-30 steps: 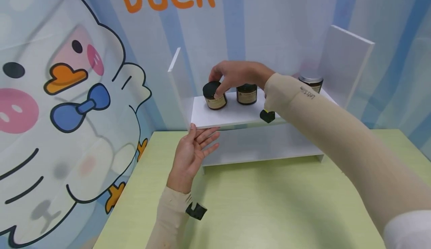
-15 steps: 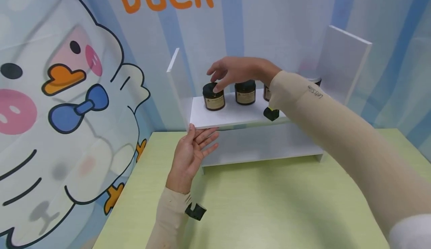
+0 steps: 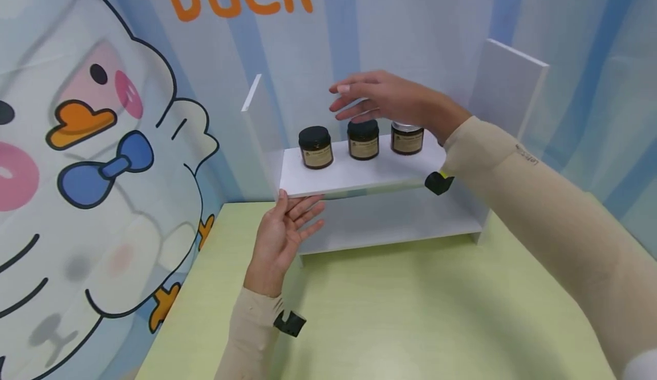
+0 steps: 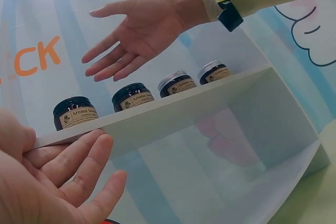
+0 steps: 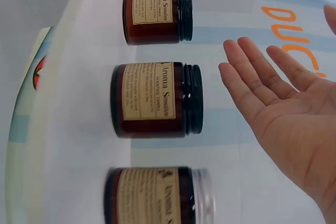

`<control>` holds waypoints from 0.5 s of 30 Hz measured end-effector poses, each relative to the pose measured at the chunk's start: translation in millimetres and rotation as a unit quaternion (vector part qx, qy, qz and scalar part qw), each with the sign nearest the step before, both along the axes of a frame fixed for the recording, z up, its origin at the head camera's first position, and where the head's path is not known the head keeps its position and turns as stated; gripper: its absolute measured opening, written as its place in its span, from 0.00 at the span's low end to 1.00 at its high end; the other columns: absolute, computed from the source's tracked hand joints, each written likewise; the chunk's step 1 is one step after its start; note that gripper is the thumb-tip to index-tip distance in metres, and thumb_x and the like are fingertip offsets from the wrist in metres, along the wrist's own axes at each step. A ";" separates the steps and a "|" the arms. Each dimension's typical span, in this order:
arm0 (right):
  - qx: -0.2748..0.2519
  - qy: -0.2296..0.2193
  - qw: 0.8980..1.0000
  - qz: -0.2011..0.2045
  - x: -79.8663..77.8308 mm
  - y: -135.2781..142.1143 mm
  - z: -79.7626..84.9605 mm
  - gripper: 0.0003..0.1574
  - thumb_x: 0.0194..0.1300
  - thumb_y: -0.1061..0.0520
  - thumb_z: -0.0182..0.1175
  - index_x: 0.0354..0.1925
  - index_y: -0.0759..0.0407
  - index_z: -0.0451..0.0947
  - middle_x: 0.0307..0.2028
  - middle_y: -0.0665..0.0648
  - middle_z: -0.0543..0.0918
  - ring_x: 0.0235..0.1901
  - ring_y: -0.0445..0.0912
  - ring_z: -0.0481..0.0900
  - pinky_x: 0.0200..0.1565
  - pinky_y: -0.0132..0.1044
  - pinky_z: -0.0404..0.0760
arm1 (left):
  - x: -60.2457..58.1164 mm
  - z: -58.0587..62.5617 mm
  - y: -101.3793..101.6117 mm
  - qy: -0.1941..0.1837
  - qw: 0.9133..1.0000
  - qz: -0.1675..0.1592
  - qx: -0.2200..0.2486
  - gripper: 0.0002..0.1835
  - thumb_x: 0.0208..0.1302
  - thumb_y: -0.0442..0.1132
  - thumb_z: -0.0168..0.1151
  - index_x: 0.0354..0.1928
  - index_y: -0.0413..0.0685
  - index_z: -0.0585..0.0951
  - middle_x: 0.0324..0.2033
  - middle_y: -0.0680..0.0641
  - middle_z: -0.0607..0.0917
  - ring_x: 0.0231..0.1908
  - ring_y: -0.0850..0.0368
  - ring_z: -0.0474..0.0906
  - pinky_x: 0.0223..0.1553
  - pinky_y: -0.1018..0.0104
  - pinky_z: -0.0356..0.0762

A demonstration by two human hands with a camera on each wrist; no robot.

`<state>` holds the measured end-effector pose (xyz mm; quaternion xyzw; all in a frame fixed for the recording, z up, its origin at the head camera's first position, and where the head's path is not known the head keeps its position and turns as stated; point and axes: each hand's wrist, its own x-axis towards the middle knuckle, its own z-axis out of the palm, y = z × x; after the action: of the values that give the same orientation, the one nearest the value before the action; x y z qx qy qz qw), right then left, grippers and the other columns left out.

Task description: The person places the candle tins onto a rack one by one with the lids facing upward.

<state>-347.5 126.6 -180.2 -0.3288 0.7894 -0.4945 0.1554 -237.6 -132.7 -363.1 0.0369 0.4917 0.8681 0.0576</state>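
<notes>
Scented candle jars of dark glass with tan labels stand in a row on the upper board of a white shelf (image 3: 339,180). The leftmost jar (image 3: 316,150) and the second jar (image 3: 363,143) have black lids; the third jar (image 3: 407,139) has a silver lid. A fourth, silver-lidded jar (image 4: 214,73) shows in the left wrist view; my right arm hides it in the head view. My right hand (image 3: 390,99) hovers above the second jar, fingers extended, holding nothing. My left hand (image 3: 279,237) holds the shelf's front left corner, thumb at the edge and fingers underneath.
White side panels rise at the left (image 3: 262,132) and right (image 3: 503,89) of the shelf. It stands on a pale green table (image 3: 390,306). Behind hangs a blue-striped backdrop (image 3: 410,20) with a cartoon duck at left.
My right hand has let go of the leftmost jar and moved up and right, its fingers straightening. That jar stays on the shelf's left end. My left hand keeps its place.
</notes>
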 end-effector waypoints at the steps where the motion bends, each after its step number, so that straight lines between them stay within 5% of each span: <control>1: -0.009 -0.013 1.000 -0.002 1.4 2.0 -0.6 0.35 0.81 0.40 0.46 0.77 0.53 0.60 0.65 0.56 0.76 0.65 0.49 0.76 0.71 0.49 0.67 | 0.0 0.2 -0.5 0.000 1.000 0.001 -0.001 0.33 0.80 0.58 0.41 0.68 0.37 0.73 0.64 0.34 0.78 0.57 0.49 0.83 0.63 0.46 0.75; 15: -0.078 -0.088 0.993 -0.025 22.9 27.1 -15.7 0.42 0.80 0.32 0.41 0.77 0.56 0.59 0.70 0.61 0.73 0.67 0.55 0.74 0.71 0.51 0.67 | 1.3 0.5 -7.3 -0.002 1.000 0.009 -0.009 0.34 0.80 0.60 0.39 0.68 0.39 0.73 0.57 0.42 0.86 0.56 0.51 0.84 0.60 0.49 0.79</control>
<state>-324.6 153.7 -196.0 -0.2751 0.7396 -0.5856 0.1856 -236.3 -139.9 -362.5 0.0305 0.4996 0.8642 0.0515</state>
